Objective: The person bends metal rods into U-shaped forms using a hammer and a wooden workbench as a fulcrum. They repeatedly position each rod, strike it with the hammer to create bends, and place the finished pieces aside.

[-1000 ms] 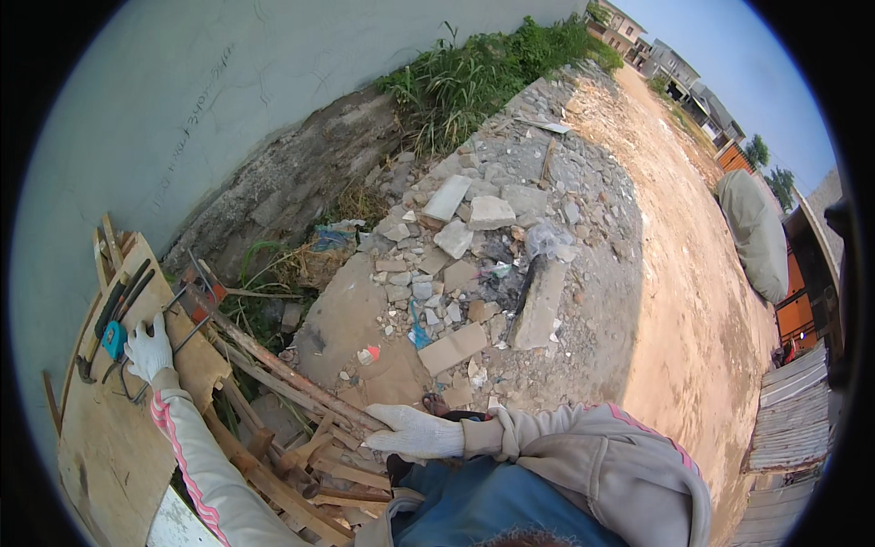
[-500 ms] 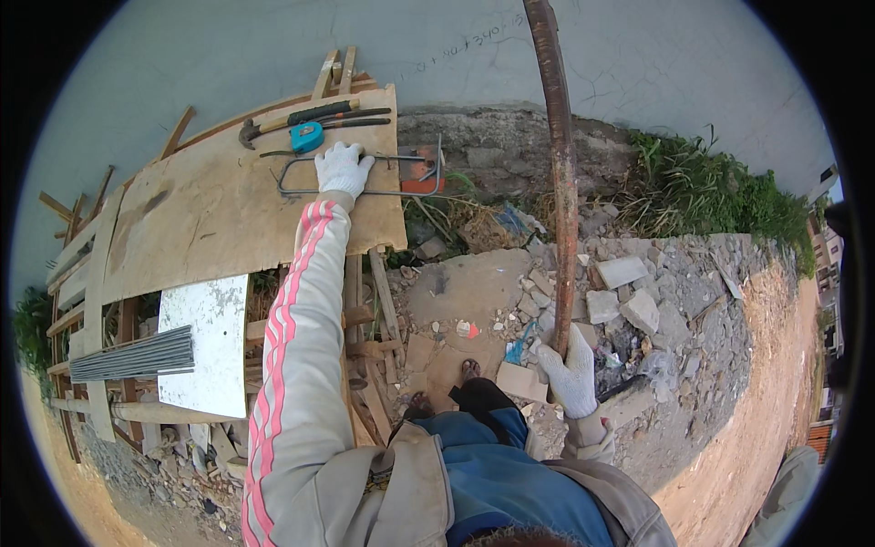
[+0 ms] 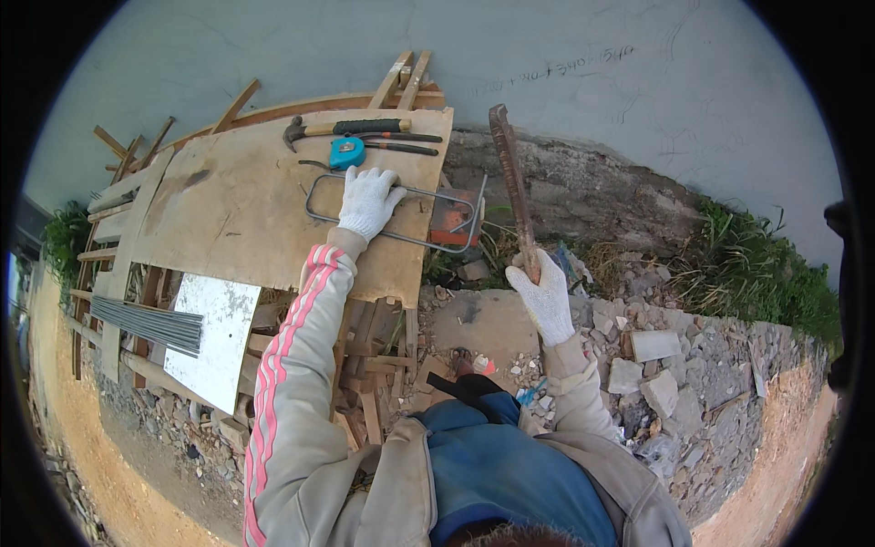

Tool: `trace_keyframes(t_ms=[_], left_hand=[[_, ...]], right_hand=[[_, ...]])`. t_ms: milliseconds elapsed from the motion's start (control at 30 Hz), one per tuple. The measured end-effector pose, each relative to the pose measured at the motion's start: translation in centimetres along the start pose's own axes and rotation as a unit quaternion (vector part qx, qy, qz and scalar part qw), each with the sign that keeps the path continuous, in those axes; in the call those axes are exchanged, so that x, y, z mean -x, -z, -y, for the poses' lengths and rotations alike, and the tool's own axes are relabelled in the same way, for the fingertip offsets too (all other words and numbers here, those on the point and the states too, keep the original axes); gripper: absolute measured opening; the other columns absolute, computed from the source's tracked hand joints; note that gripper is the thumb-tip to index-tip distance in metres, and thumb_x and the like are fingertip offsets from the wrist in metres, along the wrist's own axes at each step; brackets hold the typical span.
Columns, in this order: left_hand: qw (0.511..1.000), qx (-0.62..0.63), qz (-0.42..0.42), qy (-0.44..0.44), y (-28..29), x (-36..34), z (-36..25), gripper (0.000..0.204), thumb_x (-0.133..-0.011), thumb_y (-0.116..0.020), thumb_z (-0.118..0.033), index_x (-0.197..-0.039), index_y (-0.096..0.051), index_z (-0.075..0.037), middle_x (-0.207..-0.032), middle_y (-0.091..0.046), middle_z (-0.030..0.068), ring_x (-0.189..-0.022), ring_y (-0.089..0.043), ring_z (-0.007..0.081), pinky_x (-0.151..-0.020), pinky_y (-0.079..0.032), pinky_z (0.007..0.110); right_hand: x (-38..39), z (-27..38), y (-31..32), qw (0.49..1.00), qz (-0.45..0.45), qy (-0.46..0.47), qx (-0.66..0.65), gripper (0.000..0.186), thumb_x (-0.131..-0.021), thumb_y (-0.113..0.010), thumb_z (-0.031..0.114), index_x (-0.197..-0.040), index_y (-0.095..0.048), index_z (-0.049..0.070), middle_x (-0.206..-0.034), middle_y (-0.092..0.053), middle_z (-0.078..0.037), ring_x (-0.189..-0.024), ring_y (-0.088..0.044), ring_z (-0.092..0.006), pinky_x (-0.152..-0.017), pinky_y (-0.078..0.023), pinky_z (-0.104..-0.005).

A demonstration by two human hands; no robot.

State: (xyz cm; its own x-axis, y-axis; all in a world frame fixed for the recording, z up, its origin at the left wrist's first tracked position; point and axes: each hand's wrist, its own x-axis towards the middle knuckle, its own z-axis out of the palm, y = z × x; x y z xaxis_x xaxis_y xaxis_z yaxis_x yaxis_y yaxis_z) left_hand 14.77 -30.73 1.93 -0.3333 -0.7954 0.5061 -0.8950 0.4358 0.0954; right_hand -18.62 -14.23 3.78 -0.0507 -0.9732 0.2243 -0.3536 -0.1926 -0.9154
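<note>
My left hand (image 3: pixel 367 202), in a white knit glove, has its fingers curled over a bent grey metal rod frame (image 3: pixel 324 210) on a plywood board (image 3: pixel 228 228). My right hand (image 3: pixel 540 296), also gloved, is closed on the lower end of a long rusty brown pole (image 3: pixel 510 173), which points away from me beside the board. Above my left hand lie a claw hammer (image 3: pixel 346 128), a turquoise tape measure (image 3: pixel 347 153) and long-handled dark tools (image 3: pixel 401 147). An orange item (image 3: pixel 448 235) shows under the frame at the board's right edge.
Grey rods (image 3: pixel 146 324) lie across timber and a white panel (image 3: pixel 210 342) at left. A grey wall (image 3: pixel 592 100) stands ahead, with weeds (image 3: pixel 729 255) along its foot. Broken rubble (image 3: pixel 656 392) covers the right side. My foot (image 3: pixel 462 360) shows below.
My view has swung left to face the wall and board. Since half a second ago my right hand has moved forward and up with the pole. My left hand remains on the metal frame.
</note>
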Motion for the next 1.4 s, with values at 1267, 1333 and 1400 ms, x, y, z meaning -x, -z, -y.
trace_keyframes(t_ms=[1267, 1333, 1400], left_hand=[[0.982, 0.174, 0.049, -0.059, 6.4, 2.7, -14.7, 0.047, -0.08, -0.079, -0.052, -0.087, -0.069, -0.006, -0.09, -0.062, 0.0142, -0.088, -0.061, 0.0377, -0.082, -0.046, 0.047], [0.983, 0.174, 0.026, -0.05, 6.8, 2.5, -15.2, 0.047, -0.08, -0.079, -0.051, -0.086, -0.069, -0.006, -0.089, -0.061, 0.0139, -0.089, -0.06, 0.0373, -0.082, -0.045, 0.046], [0.987, 0.157, 0.02, -0.034, 7.3, 2.5, -15.6, 0.045, -0.081, -0.079, -0.05, -0.086, -0.069, -0.006, -0.089, -0.061, 0.0136, -0.089, -0.06, 0.0372, -0.083, -0.045, 0.046]], right_hand=[[-10.4, 1.1, -2.8, 0.961, 0.244, -0.028, -0.13, 0.016, -0.097, -0.075, 0.014, -0.094, -0.068, 0.0, -0.076, -0.061, 0.0, -0.07, -0.054, -0.0082, -0.064, -0.043, -0.028], [-10.5, 1.9, -2.8, 0.96, 0.247, -0.02, -0.129, 0.016, -0.097, -0.075, 0.014, -0.095, -0.068, 0.0, -0.076, -0.061, 0.001, -0.069, -0.053, -0.0074, -0.063, -0.043, -0.0272], [-10.8, 2.9, -2.7, 0.957, 0.256, -0.027, -0.132, 0.015, -0.097, -0.075, 0.014, -0.095, -0.069, 0.001, -0.075, -0.062, 0.002, -0.068, -0.053, -0.0064, -0.062, -0.042, -0.0263]])
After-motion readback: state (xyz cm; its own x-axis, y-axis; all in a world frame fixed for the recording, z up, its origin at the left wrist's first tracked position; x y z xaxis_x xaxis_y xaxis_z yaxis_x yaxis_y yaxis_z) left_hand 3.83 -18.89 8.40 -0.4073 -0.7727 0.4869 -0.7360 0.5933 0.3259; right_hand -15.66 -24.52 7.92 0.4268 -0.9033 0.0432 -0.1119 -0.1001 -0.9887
